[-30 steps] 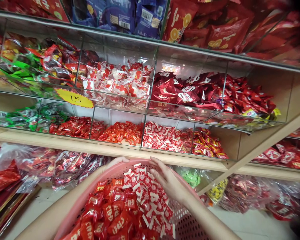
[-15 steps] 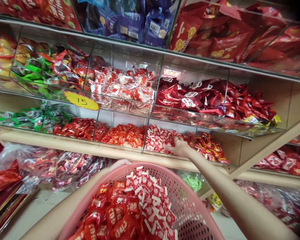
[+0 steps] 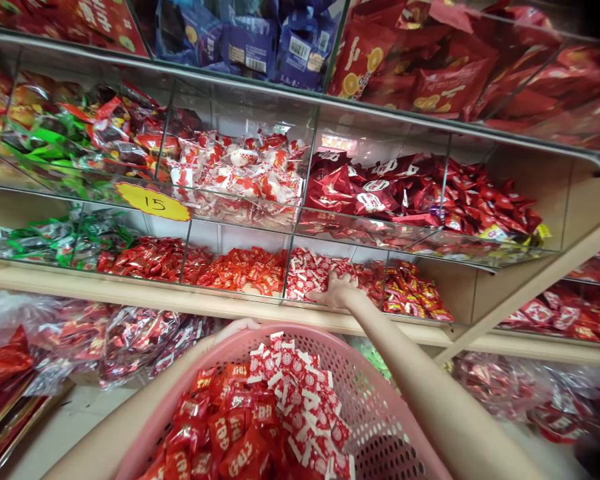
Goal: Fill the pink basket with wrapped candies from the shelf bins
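A pink perforated plastic basket [image 3: 380,393] is held in front of me, my left hand [image 3: 237,327] gripping its far rim. Inside, red-wrapped candies [image 3: 225,427] fill the left side and small red-and-white wrapped candies [image 3: 300,393] lie on the right. My right hand [image 3: 336,291] reaches into a lower shelf compartment, fingers spread over a pile of red-and-white candies [image 3: 305,270] like those in the basket. It touches the pile; its fingertips are partly hidden among the candies.
Shelves with clear dividers hold many sweets. Orange-red candies [image 3: 247,268] lie left of my right hand, red-and-yellow ones [image 3: 413,290] right of it. A yellow price tag [image 3: 153,201] marked 15 hangs above. The wooden shelf edge [image 3: 180,288] runs behind the basket; plastic bags [image 3: 135,340] lie below.
My right hand has moved slightly left and down over the red-and-white candies. The shelf view has shifted a little left; the basket stays in my left hand.
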A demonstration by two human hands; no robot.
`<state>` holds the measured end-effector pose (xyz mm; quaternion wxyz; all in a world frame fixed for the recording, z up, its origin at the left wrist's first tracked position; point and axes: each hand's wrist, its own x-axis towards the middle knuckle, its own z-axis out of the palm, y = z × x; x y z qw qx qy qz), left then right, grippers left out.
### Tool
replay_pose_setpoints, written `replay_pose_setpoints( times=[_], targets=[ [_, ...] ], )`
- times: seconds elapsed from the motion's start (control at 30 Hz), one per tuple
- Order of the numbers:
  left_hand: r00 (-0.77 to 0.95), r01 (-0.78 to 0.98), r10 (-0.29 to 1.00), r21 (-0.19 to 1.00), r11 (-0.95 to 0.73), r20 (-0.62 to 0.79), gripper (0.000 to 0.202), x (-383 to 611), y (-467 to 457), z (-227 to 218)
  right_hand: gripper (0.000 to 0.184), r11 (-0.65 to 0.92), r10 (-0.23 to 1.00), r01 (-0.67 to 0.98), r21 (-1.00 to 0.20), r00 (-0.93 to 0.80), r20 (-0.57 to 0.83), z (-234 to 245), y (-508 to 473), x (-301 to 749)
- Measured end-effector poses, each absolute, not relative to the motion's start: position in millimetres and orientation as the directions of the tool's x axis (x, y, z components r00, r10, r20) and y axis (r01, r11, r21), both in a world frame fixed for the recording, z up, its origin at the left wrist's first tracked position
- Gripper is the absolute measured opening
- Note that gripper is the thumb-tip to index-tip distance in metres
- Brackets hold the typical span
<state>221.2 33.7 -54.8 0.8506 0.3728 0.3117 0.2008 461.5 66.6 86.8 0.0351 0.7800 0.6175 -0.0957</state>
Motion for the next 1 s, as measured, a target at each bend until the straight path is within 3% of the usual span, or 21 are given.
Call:
replay_pose_setpoints(
  times=[0.1,0.33,0.63,0.83,1.0],
  targets=[
    [0.727,-0.103,0.549,0.724,0.682,-0.413,0.034,220,39,-62,0.097,-0.256,0.954,0.957,-0.135,0.228,-0.193,84,69,455],
    [0.710,-0.107,0.520,0.657,0.746,-0.475,0.035,215,43,-64,0.109,-0.229,0.934,0.969,-0.090,0.193,-0.302,75,83,472],
    [0.732,-0.123,0.513,0.654,0.747,-0.448,0.028,219,35,-47,0.099,-0.068,0.972,0.996,-0.063,0.052,-0.229,78,81,476],
    [0.739,-0.125,0.512,0.656,0.744,-0.439,0.028,218,34,-45,0.102,-0.114,0.966,0.991,-0.071,0.094,-0.240,75,82,476],
    [0.741,-0.126,0.512,0.658,0.743,-0.436,0.029,219,33,-43,0.092,-0.052,0.990,0.997,-0.065,0.043,-0.137,76,78,479]
  ],
)
